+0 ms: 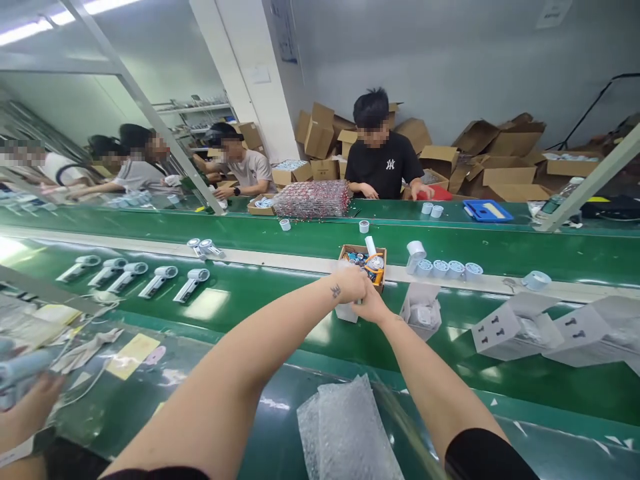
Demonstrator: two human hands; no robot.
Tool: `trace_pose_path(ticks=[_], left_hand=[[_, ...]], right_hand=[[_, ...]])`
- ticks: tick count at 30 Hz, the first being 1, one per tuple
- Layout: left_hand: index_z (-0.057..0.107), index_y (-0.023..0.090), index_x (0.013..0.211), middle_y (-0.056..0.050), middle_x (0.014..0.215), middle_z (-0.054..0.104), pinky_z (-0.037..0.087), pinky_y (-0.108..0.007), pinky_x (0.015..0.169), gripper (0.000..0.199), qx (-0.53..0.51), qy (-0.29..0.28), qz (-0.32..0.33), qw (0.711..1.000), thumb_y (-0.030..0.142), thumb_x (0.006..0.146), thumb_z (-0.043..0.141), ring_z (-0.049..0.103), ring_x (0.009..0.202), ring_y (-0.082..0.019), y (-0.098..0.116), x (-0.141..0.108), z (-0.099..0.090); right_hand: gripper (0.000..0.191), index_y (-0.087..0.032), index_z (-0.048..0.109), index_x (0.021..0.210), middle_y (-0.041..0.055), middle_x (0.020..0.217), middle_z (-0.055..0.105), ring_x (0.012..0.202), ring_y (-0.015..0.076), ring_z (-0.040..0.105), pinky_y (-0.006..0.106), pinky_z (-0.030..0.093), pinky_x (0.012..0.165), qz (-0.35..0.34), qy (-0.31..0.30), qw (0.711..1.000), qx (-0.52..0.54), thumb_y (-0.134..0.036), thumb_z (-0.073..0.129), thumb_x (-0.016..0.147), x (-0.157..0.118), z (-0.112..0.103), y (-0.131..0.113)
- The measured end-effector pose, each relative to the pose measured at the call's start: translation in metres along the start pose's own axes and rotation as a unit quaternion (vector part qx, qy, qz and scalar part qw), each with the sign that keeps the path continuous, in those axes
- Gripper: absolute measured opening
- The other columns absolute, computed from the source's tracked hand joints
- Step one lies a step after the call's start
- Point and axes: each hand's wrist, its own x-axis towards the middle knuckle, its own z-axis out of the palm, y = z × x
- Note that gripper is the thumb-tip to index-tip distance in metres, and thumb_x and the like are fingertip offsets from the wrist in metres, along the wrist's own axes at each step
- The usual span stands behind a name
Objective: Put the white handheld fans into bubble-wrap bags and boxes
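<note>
Both arms reach forward over the green conveyor belt, and the hands meet at its middle. My left hand (354, 281) has its fingers curled, back of the hand toward me. Against it, my right hand (373, 305) is closed too; whatever the fingers grip is hidden. Just under them stands a white box (347, 312), partly covered by the hands. Right behind is a small cardboard box (383, 260) of mixed parts, with orange pieces and a white cylinder (371, 246) poking out. Bubble wrap bags (345, 427) lie on the near table, below my forearms.
Several handheld fans (193, 285) lie on the belt at left. Open white boxes (423, 313) stand at right, near round light-blue parts (440, 269). Across the line, a person in a black shirt (384, 163) works; another person's hand (33, 407) is at lower left.
</note>
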Motion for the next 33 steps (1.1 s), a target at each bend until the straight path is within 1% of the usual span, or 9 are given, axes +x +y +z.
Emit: trace_pose_path(ticks=[5,9,13,16,20,24,27,29,33], left_hand=[[0.060,0.017,0.116,-0.016,0.125,0.058,0.032,-0.044,0.099,0.045,0.088,0.008,0.034,0.996,0.020,0.072,0.069,0.045,0.121,-0.034,-0.013,-0.022,0.018],[0.057,0.011,0.117,-0.020,0.118,0.061,0.033,-0.048,0.100,0.045,0.088,-0.023,-0.033,0.995,0.029,0.077,0.069,0.052,0.114,-0.034,0.006,-0.044,0.041],[0.060,0.018,0.111,-0.011,0.113,0.065,0.029,-0.047,0.107,0.024,0.023,0.123,-0.119,0.985,0.025,0.089,0.053,0.055,0.113,-0.026,0.029,-0.089,0.054],[0.061,0.018,0.102,-0.010,0.100,0.067,0.043,-0.038,0.093,0.023,-0.011,0.244,-0.375,0.894,0.027,0.094,0.041,0.060,0.099,-0.023,0.042,-0.165,0.080],[0.059,0.012,0.102,-0.018,0.100,0.064,0.047,-0.041,0.084,0.031,-0.042,0.100,-0.677,0.728,0.039,0.086,0.054,0.061,0.099,-0.031,0.059,-0.268,0.131],[0.059,0.013,0.093,-0.022,0.106,0.062,0.046,-0.044,0.079,0.028,-0.201,0.035,-0.734,0.648,0.036,0.078,0.061,0.062,0.098,-0.035,0.053,-0.306,0.155],[0.056,0.016,0.074,-0.015,0.082,0.064,0.045,-0.038,0.069,0.022,-0.281,0.060,-0.706,0.648,0.038,0.078,0.058,0.064,0.087,-0.032,0.047,-0.304,0.151],[0.054,0.018,0.070,-0.008,0.068,0.060,0.043,-0.031,0.058,0.034,-0.346,0.075,-0.672,0.650,0.049,0.082,0.049,0.063,0.072,-0.024,0.057,-0.295,0.144],[0.049,0.019,0.070,0.002,0.056,0.048,0.031,-0.023,0.043,0.048,-0.580,0.101,-0.535,0.606,0.064,0.081,0.040,0.046,0.045,-0.011,0.120,-0.266,0.130]], right_hand=[[0.060,-0.020,0.043,0.118,0.0092,0.121,0.052,0.112,0.0237,0.053,0.043,0.047,0.096,0.002,-0.007,1.000,-0.001,-0.015,0.066,0.063,-0.013,-0.008,0.010],[0.062,-0.020,0.042,0.118,0.0107,0.124,0.048,0.118,0.0247,0.050,0.045,0.042,0.102,0.009,0.005,1.000,-0.005,-0.016,0.068,0.062,-0.014,-0.005,0.012],[0.056,-0.019,0.042,0.117,0.0120,0.120,0.049,0.117,0.0278,0.049,0.051,0.039,0.104,0.024,0.016,1.000,0.002,-0.017,0.061,0.064,-0.019,0.001,0.006],[0.056,-0.019,0.043,0.117,0.0133,0.121,0.048,0.117,0.0316,0.048,0.056,0.036,0.105,0.030,0.015,0.999,0.012,-0.022,0.062,0.065,-0.024,0.006,0.004],[0.059,-0.016,0.043,0.122,0.0168,0.124,0.046,0.123,0.0337,0.044,0.055,0.034,0.107,0.018,0.024,0.999,-0.031,-0.026,0.062,0.067,-0.029,0.010,-0.003],[0.071,-0.014,0.041,0.130,0.0214,0.139,0.033,0.134,0.0367,0.029,0.056,0.036,0.104,0.020,0.087,0.993,-0.078,-0.035,0.068,0.068,-0.054,0.001,-0.035],[0.051,-0.019,0.054,0.116,0.0166,0.121,0.053,0.110,0.0316,0.052,0.045,0.051,0.083,0.101,0.088,0.991,0.010,-0.042,0.068,0.072,-0.097,-0.005,-0.071],[0.038,-0.020,0.061,0.097,0.0092,0.092,0.063,0.081,0.0234,0.060,0.037,0.052,0.068,0.231,0.024,0.962,0.145,-0.048,0.068,0.073,-0.130,0.000,-0.096],[0.039,-0.021,0.064,0.089,0.0070,0.089,0.070,0.079,0.0209,0.067,0.035,0.054,0.069,0.443,-0.072,0.783,0.431,-0.050,0.076,0.067,-0.182,0.030,-0.135]])
